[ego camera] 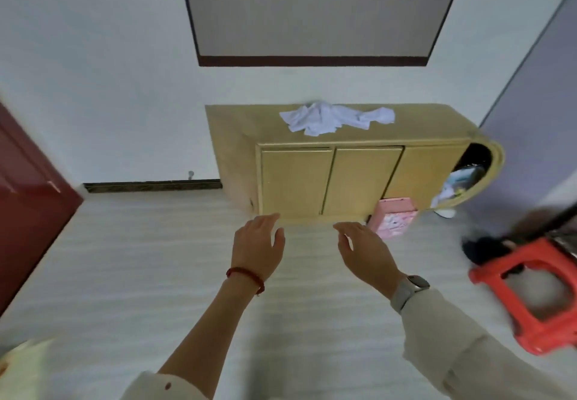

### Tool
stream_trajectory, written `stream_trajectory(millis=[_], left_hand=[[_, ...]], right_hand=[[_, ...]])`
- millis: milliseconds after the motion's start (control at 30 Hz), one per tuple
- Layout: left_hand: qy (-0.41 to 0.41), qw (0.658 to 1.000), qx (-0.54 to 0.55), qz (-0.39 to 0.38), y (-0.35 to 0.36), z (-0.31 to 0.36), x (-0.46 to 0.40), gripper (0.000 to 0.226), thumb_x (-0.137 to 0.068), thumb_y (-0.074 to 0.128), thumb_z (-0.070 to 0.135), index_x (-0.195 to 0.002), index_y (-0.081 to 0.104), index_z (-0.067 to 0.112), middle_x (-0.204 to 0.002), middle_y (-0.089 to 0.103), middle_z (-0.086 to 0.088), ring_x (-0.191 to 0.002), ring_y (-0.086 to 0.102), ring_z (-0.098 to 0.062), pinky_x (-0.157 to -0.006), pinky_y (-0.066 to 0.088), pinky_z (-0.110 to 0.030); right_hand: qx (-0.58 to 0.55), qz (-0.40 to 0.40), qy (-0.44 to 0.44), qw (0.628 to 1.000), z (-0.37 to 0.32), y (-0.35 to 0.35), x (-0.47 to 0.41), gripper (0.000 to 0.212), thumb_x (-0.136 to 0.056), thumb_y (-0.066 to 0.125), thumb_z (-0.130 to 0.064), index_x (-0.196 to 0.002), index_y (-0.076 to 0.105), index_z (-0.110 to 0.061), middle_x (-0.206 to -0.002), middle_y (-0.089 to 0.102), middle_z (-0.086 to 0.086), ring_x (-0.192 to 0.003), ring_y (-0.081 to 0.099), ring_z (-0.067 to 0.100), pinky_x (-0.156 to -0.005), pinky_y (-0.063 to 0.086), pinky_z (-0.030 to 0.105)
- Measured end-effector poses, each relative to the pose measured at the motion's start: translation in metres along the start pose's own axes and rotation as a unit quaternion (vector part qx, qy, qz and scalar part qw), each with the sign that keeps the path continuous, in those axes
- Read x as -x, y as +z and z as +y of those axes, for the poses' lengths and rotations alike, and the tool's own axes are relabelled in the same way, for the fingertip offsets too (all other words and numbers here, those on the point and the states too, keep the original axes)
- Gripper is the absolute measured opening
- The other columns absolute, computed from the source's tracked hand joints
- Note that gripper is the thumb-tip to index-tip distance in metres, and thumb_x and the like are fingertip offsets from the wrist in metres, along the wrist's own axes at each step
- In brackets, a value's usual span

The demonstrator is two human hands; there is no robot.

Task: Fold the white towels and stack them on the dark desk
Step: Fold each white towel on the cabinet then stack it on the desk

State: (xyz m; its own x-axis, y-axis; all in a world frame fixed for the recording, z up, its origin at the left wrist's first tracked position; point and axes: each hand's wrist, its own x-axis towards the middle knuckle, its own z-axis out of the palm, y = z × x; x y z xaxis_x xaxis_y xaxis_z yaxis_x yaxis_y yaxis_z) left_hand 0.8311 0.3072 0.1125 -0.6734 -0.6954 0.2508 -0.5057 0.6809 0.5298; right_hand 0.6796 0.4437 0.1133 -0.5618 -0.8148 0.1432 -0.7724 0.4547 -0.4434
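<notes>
A crumpled heap of white towels (pixel 334 118) lies on top of a yellow cabinet (pixel 331 178) against the far wall. My left hand (pixel 257 248), with a red bracelet at the wrist, is stretched forward over the floor with relaxed fingers and holds nothing. My right hand (pixel 363 251), with a grey watch on the wrist, reaches forward beside it, fingers loose and empty. Both hands are well short of the towels. No dark desk is in view.
A red plastic stool (pixel 527 299) stands on the floor at the right. A pink box (pixel 394 217) leans at the cabinet's foot. A dark red door (pixel 28 199) is at the left. The cabinet's open rounded end (pixel 468 178) holds clutter.
</notes>
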Motion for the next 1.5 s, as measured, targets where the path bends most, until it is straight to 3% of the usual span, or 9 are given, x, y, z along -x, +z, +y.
stream_trajectory(millis=[200,367,600,767,1000,1233,1500], left_hand=[[0.060,0.997,-0.001,-0.057,0.083,0.036,-0.160,0.036,-0.093,0.044,0.024,-0.128,0.050,0.016,-0.127,0.055,-0.002,-0.117,0.049,-0.020,-0.100,0.035,-0.034],[0.111,0.990,0.002,-0.082,0.135,0.081,-0.310,0.048,-0.087,0.031,0.035,-0.126,0.052,0.016,-0.124,0.057,-0.002,-0.114,0.050,-0.021,-0.098,0.035,-0.034],[0.165,0.980,0.013,-0.110,0.229,0.159,-0.475,0.037,-0.088,0.041,0.026,-0.117,0.059,0.012,-0.115,0.062,-0.006,-0.106,0.055,-0.026,-0.091,0.039,-0.034],[0.185,0.973,0.009,-0.136,0.325,0.224,-0.560,0.032,-0.092,0.045,0.020,-0.123,0.054,0.015,-0.120,0.059,-0.003,-0.109,0.053,-0.022,-0.091,0.036,-0.031],[0.026,0.985,0.030,-0.168,0.441,0.264,-0.652,0.033,-0.092,0.047,0.019,-0.123,0.055,0.015,-0.125,0.055,-0.004,-0.111,0.053,-0.022,-0.096,0.039,-0.032],[-0.090,0.977,0.015,-0.191,0.495,0.250,-0.710,0.035,-0.092,0.046,0.019,-0.127,0.051,0.016,-0.128,0.052,-0.004,-0.114,0.050,-0.021,-0.096,0.039,-0.031],[-0.114,0.965,-0.100,-0.212,0.576,0.202,-0.793,0.053,-0.091,0.045,0.024,-0.141,0.027,0.022,-0.147,0.025,0.001,-0.134,0.024,-0.019,-0.105,0.028,-0.035]], right_hand=[[0.009,0.043,0.080,0.996,0.101,-0.033,-0.109,0.029,-0.093,0.045,-0.014,-0.118,0.059,-0.012,-0.114,0.063,0.007,-0.104,0.058,0.025,-0.087,0.044,0.032],[0.006,0.045,0.126,0.991,0.172,-0.072,-0.228,0.031,-0.094,0.041,-0.015,-0.121,0.057,-0.013,-0.119,0.061,0.005,-0.108,0.057,0.019,-0.091,0.043,0.027],[-0.018,0.099,0.187,0.977,0.290,-0.126,-0.341,0.030,-0.093,0.042,-0.010,-0.118,0.059,-0.009,-0.113,0.064,0.008,-0.103,0.059,0.022,-0.088,0.045,0.029],[-0.037,0.105,0.195,0.974,0.403,-0.143,-0.416,0.029,-0.092,0.043,-0.009,-0.117,0.059,-0.006,-0.113,0.063,0.010,-0.105,0.059,0.024,-0.091,0.044,0.030],[-0.056,0.040,0.160,0.985,0.547,-0.141,-0.524,0.026,-0.090,0.047,-0.007,-0.111,0.062,-0.009,-0.107,0.065,0.007,-0.096,0.061,0.025,-0.085,0.046,0.032],[-0.061,-0.110,0.139,0.982,0.613,-0.101,-0.619,0.032,-0.093,0.040,-0.012,-0.120,0.055,-0.015,-0.120,0.059,0.003,-0.104,0.057,0.021,-0.089,0.045,0.033],[0.002,-0.200,0.083,0.976,0.651,-0.027,-0.727,0.045,-0.090,0.037,-0.007,-0.133,0.041,-0.018,-0.137,0.041,-0.001,-0.122,0.039,0.020,-0.084,0.041,0.031]])
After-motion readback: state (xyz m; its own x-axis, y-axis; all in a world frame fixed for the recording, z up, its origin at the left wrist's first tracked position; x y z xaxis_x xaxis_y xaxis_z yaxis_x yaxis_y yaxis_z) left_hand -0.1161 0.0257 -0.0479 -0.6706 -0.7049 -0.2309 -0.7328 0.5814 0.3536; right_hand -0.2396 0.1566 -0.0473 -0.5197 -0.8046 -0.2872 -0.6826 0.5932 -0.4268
